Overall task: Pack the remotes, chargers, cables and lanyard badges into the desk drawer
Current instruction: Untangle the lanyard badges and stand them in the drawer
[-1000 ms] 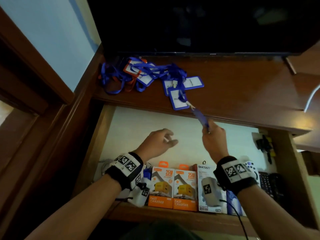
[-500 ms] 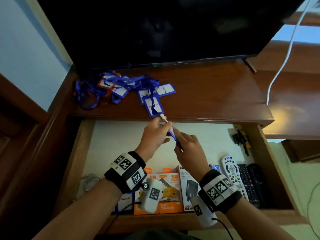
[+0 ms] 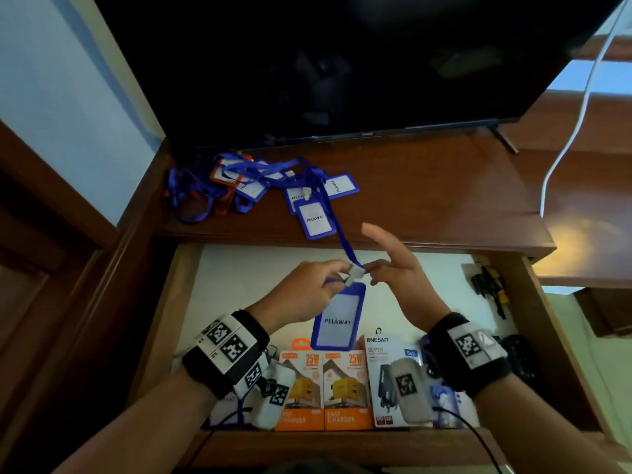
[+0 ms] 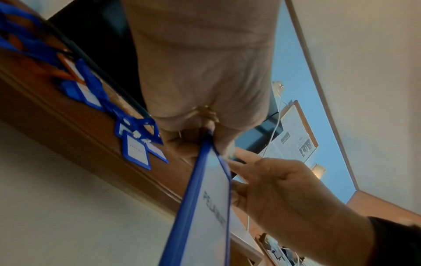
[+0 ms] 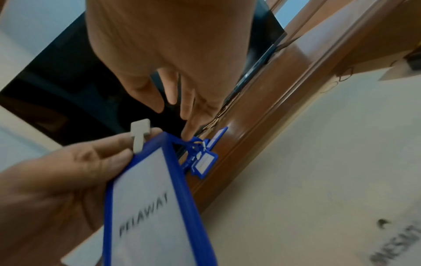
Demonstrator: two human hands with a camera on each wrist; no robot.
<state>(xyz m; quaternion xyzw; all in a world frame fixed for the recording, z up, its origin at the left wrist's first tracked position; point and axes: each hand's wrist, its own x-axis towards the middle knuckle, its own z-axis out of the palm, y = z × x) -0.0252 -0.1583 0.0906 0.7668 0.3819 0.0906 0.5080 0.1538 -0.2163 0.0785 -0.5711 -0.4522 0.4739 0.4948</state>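
A blue-framed badge [image 3: 338,319] marked PELAWAT hangs over the open drawer [image 3: 164,319]. My left hand [image 3: 337,273] pinches the white clip [image 5: 139,134] at its top. Its blue strap [image 3: 333,220] runs up to the pile of lanyard badges [image 3: 253,186] on the desk top. My right hand [image 3: 376,265] is just right of the clip, fingers straight and spread, fingertips touching the strap by the clip. In the left wrist view the badge [image 4: 212,207] hangs edge-on below my left hand, the right hand's fingers [image 4: 241,165] against its top. The right wrist view shows the badge [image 5: 148,207] from the front.
Two orange charger boxes [image 3: 323,388] and a white ONESAM box [image 3: 383,371] line the drawer's front. Dark remotes [image 3: 516,357] lie at the right, partly behind my wrist, with a black cable bundle [image 3: 489,285] beyond. A television [image 3: 342,63] stands behind the desk; a white cable [image 3: 567,131] hangs right.
My left hand reached the strap, took the clip, and the badge came off the desk to hang over the drawer. My right hand released its grip on the strap and straightened its fingers.
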